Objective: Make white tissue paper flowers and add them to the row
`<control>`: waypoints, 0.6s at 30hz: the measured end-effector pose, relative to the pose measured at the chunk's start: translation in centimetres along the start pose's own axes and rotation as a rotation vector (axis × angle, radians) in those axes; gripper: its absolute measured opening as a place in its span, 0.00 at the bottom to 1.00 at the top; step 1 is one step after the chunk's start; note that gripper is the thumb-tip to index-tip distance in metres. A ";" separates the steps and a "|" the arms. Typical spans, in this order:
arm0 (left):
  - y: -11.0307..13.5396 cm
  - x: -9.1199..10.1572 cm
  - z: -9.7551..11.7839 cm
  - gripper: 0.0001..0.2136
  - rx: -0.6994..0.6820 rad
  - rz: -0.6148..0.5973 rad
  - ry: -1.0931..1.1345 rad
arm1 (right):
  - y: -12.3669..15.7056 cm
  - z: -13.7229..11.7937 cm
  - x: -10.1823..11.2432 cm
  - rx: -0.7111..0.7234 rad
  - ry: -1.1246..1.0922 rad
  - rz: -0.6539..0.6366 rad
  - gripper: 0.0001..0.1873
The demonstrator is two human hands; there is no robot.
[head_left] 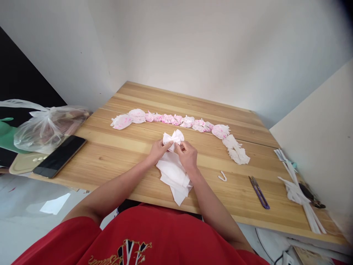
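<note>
A white tissue-paper bow [173, 137], pinched in at its middle and fanned out at both sides, is held up over the table. My left hand [160, 150] grips its left side, thumb near the pinched centre. On the other side my right hand [188, 154] closes on the bow with thumb and fingertips. Below the hands lies a loose stack of white tissue sheets [174, 176], partly covered by my right wrist. Farther back, several crinkled paper pieces, some pink-spotted, form a curved row [176, 119].
Thread snips [259, 192] and a short bent white strip [222, 176] lie to the right. White strips [298, 195] and a dark tool [310, 193] are by the right wall. A phone [60, 156] and a knotted plastic bag [51, 127] are at left on the wooden table [110, 147].
</note>
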State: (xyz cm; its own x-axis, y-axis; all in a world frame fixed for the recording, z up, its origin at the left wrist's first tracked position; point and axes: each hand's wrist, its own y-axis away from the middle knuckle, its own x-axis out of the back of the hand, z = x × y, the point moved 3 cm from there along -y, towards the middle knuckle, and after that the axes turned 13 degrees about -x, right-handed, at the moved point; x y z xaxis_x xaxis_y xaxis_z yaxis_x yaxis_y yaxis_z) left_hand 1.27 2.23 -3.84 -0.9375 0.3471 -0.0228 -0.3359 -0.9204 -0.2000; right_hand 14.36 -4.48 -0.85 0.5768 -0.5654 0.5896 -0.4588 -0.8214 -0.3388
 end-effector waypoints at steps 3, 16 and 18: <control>0.1 -0.1 -0.3 0.16 0.030 -0.004 0.012 | -0.1 -0.1 0.1 -0.022 -0.067 -0.012 0.14; 0.6 -0.5 1.0 0.17 0.036 -0.102 0.140 | -0.6 0.2 0.3 -0.253 -0.305 -0.172 0.15; 0.6 -0.5 1.2 0.17 -0.010 -0.138 0.123 | -0.7 0.1 0.6 -0.242 -0.259 -0.115 0.15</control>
State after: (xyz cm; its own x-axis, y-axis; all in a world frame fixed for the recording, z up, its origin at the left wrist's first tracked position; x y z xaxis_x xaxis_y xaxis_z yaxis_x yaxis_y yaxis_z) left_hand 1.41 1.30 -2.81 -0.8645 0.4896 -0.1138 -0.4588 -0.8611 -0.2191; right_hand 15.04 -4.27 -0.34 0.7715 -0.4958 0.3987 -0.5093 -0.8569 -0.0799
